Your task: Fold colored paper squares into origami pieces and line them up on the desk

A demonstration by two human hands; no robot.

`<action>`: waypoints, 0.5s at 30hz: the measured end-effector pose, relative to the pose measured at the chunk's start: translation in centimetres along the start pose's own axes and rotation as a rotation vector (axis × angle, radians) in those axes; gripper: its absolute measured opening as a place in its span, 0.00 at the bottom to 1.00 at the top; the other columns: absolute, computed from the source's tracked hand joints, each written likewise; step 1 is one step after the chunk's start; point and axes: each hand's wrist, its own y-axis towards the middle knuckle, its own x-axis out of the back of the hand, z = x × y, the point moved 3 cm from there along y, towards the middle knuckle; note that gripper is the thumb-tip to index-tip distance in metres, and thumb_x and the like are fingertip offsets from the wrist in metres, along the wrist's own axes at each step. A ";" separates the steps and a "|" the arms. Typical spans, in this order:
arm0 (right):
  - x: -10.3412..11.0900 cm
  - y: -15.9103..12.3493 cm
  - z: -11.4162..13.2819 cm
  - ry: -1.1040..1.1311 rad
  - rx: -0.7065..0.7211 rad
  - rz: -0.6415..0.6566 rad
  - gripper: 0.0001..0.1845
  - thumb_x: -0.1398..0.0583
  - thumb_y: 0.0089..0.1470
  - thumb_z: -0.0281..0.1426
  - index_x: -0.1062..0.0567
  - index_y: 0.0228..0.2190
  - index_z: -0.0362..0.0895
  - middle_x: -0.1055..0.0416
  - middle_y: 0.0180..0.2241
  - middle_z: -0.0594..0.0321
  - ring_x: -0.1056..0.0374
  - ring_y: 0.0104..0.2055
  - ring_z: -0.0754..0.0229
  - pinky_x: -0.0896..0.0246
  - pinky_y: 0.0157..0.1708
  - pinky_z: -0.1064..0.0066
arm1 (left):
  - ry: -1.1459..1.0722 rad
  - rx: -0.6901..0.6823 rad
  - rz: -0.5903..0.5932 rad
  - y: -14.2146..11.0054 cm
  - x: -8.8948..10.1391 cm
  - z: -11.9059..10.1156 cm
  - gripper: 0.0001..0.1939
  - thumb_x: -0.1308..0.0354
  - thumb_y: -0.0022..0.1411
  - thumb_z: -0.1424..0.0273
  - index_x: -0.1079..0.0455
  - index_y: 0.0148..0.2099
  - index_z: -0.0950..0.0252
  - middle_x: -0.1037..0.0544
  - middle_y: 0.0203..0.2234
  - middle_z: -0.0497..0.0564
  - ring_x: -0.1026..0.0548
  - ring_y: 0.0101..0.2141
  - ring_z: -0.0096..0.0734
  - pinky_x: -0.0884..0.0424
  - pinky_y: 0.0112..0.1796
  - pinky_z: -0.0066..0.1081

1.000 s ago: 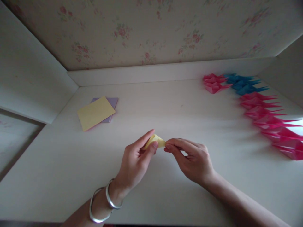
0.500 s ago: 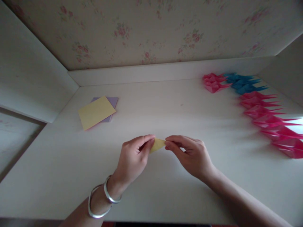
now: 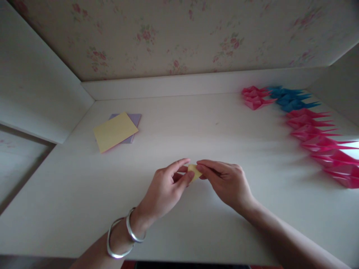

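A small folded piece of yellow paper [image 3: 194, 172] is held between my two hands, just above the white desk near its middle. My left hand [image 3: 168, 186], with two silver bangles on the wrist, has its thumb pressed on the paper's left part while the index finger is lifted a little off it. On the other side, the thumb and index finger of my right hand [image 3: 227, 183] pinch the right end. Fingertips cover much of the paper, so its full folded shape is hidden.
A stack of yellow paper [image 3: 115, 132] lies over lilac paper [image 3: 135, 118] at the left. Several folded pink paper pieces [image 3: 322, 143] with pointed ends line the right side, with blue ones [image 3: 291, 99] farther back. A white ledge [image 3: 168, 86] and floral wall bound the back.
My left hand has moved right, closer to my right hand, and its index finger has lifted. Less of the yellow paper's pointed right end shows, now under my right fingers.
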 end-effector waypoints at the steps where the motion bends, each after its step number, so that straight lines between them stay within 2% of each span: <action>1: 0.0 0.0 -0.1 -0.003 0.001 -0.018 0.08 0.38 0.59 0.30 0.17 0.33 0.47 0.19 0.26 0.66 0.24 0.25 0.64 0.31 0.28 0.77 | -0.048 0.032 0.028 0.0 -0.2 0.1 0.22 0.42 0.65 0.62 0.31 0.59 0.65 0.17 0.35 0.53 0.19 0.30 0.32 0.22 0.33 0.27; 4: -0.1 -0.2 -0.1 -0.023 0.032 -0.045 0.08 0.38 0.58 0.30 0.17 0.33 0.47 0.19 0.28 0.65 0.23 0.26 0.64 0.31 0.29 0.76 | -0.147 0.076 0.086 -0.1 -0.6 0.4 0.20 0.42 0.66 0.61 0.30 0.56 0.65 0.18 0.32 0.51 0.20 0.29 0.30 0.21 0.32 0.28; 8: -0.1 -0.3 0.0 -0.016 0.043 -0.028 0.08 0.38 0.59 0.30 0.17 0.33 0.46 0.19 0.27 0.65 0.24 0.26 0.65 0.31 0.28 0.77 | -0.204 0.087 0.077 -0.1 -0.8 0.8 0.17 0.39 0.64 0.64 0.28 0.53 0.64 0.20 0.30 0.49 0.22 0.27 0.27 0.24 0.30 0.26; 12: -0.1 0.0 0.1 0.018 -0.017 0.060 0.09 0.39 0.59 0.32 0.18 0.31 0.47 0.20 0.26 0.66 0.26 0.25 0.65 0.33 0.27 0.76 | -0.203 0.080 0.067 0.0 -0.8 0.9 0.16 0.40 0.64 0.67 0.28 0.54 0.63 0.22 0.28 0.48 0.26 0.25 0.25 0.28 0.26 0.23; 15: -0.2 0.3 0.1 0.122 -0.093 0.197 0.11 0.39 0.60 0.36 0.18 0.31 0.46 0.20 0.29 0.65 0.25 0.29 0.63 0.33 0.28 0.77 | -0.106 0.052 0.094 -0.1 -0.8 0.5 0.16 0.42 0.65 0.67 0.28 0.54 0.63 0.23 0.27 0.48 0.29 0.25 0.26 0.30 0.26 0.23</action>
